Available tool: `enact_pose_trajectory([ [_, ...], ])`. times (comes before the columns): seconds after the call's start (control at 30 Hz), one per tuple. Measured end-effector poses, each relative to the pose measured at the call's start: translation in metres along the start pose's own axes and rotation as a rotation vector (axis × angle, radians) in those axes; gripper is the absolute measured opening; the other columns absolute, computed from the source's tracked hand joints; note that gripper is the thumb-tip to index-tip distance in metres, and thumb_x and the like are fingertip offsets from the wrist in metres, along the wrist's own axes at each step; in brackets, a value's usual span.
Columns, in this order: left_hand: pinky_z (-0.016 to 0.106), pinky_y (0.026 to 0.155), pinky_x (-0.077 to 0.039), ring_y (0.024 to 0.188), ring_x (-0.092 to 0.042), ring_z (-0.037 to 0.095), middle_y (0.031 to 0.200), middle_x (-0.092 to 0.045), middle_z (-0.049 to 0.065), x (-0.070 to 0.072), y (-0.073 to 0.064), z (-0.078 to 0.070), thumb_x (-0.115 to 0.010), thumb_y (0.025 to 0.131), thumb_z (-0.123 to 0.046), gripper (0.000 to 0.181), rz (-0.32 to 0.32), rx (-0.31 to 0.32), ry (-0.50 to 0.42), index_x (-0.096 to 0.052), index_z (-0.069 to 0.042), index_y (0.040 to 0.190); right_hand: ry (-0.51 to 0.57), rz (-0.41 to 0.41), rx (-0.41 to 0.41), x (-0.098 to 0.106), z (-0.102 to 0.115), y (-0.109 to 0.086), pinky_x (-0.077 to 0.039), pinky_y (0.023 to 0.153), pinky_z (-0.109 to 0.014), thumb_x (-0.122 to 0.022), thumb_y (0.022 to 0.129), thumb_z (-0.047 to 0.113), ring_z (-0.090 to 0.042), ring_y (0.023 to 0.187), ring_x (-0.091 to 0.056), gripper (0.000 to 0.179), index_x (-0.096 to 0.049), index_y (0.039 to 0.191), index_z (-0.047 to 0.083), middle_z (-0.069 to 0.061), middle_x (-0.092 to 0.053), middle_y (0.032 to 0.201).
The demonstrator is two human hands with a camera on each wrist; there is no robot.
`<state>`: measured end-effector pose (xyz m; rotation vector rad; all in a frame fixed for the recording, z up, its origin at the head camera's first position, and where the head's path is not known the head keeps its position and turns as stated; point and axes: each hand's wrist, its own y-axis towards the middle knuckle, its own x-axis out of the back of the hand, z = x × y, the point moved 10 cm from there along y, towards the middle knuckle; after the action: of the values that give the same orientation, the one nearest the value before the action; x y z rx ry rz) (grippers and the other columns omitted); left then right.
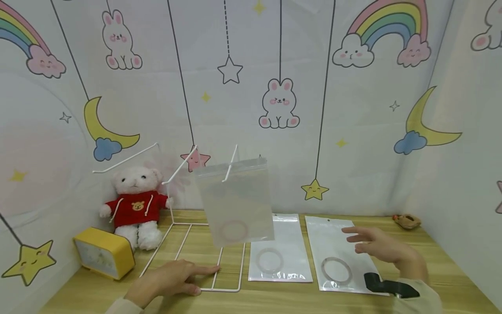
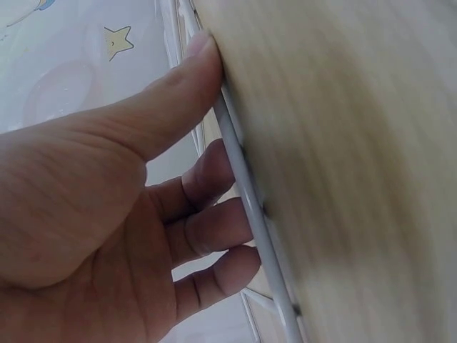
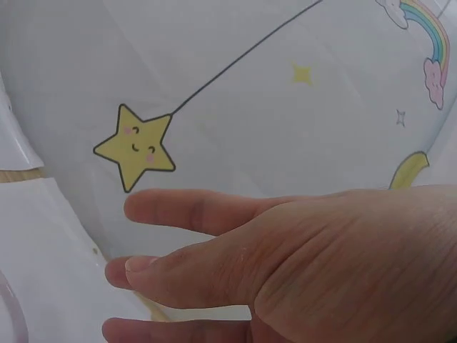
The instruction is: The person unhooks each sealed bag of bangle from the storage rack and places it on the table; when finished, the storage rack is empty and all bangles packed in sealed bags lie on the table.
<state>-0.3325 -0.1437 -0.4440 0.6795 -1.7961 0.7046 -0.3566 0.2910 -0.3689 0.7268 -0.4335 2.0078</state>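
A white wire rack (image 1: pixel 223 290) with long hook arms stands on the table. My left hand (image 1: pixel 172 279) holds its base low at the front: the index finger lies along a crossbar, and in the left wrist view thumb and fingertips meet the front rod (image 2: pixel 250 193). From the rack's right hook arm hangs a translucent zip bag (image 1: pixel 239 196), slightly tilted, with a pale ring inside. My right hand (image 1: pixel 382 246) hovers near a flat white zip bag (image 1: pixel 329 240), fingers spread and holding nothing. That bag also contains a ring (image 1: pixel 349 274).
Another white zip bag (image 1: pixel 286 235) with a ring lies between the rack and the right bag. Behind the rack's left side sits a teddy bear (image 1: pixel 137 205) in red, beside a yellow clock (image 1: pixel 106 253). A small brown object (image 1: pixel 406 221) lies at the back right.
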Motion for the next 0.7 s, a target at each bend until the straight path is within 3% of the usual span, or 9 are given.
enact_pose_trajectory([
  [0.13,0.054,0.091,-0.05,0.112,-0.057,0.012,0.139,-0.059,-0.003,-0.009,0.004,0.013,-0.063,0.092,-0.051,0.062,-0.004,-0.04,-0.004,-0.04,-0.05,0.149,-0.012,0.002,0.027,-0.003,0.015,0.006,-0.05,0.091,-0.058,-0.058,0.098,0.003,-0.055,0.122,-0.05,0.047,-0.046,0.141,-0.011,-0.037,-0.049,0.137],
  [0.2,0.054,0.091,-0.05,0.113,-0.058,0.014,0.139,-0.06,0.0,0.0,0.0,-0.001,-0.066,0.092,-0.044,0.062,0.009,-0.033,-0.001,-0.042,-0.045,0.15,-0.022,0.001,0.036,-0.005,0.024,0.007,-0.05,0.091,-0.06,-0.059,0.098,0.004,-0.055,0.122,-0.05,0.047,-0.047,0.141,-0.009,-0.036,-0.051,0.136],
  [0.37,0.05,0.093,-0.05,0.113,-0.058,0.013,0.138,-0.061,0.0,0.009,-0.006,-0.016,-0.069,0.091,-0.04,0.062,0.004,-0.034,-0.001,-0.047,-0.039,0.149,-0.032,0.005,0.048,-0.008,0.04,0.009,-0.047,0.093,-0.063,-0.06,0.099,0.009,-0.052,0.121,-0.053,0.048,-0.048,0.143,-0.005,-0.032,-0.055,0.134],
  [0.7,0.047,0.095,-0.05,0.112,-0.059,0.013,0.137,-0.062,0.001,0.013,-0.007,-0.021,-0.072,0.09,-0.033,0.062,0.006,0.002,0.009,-0.05,-0.035,0.148,-0.048,0.003,0.099,-0.008,0.06,0.007,-0.046,0.093,-0.063,-0.057,0.101,0.01,-0.047,0.119,-0.056,0.047,-0.047,0.144,-0.004,-0.03,-0.056,0.134],
])
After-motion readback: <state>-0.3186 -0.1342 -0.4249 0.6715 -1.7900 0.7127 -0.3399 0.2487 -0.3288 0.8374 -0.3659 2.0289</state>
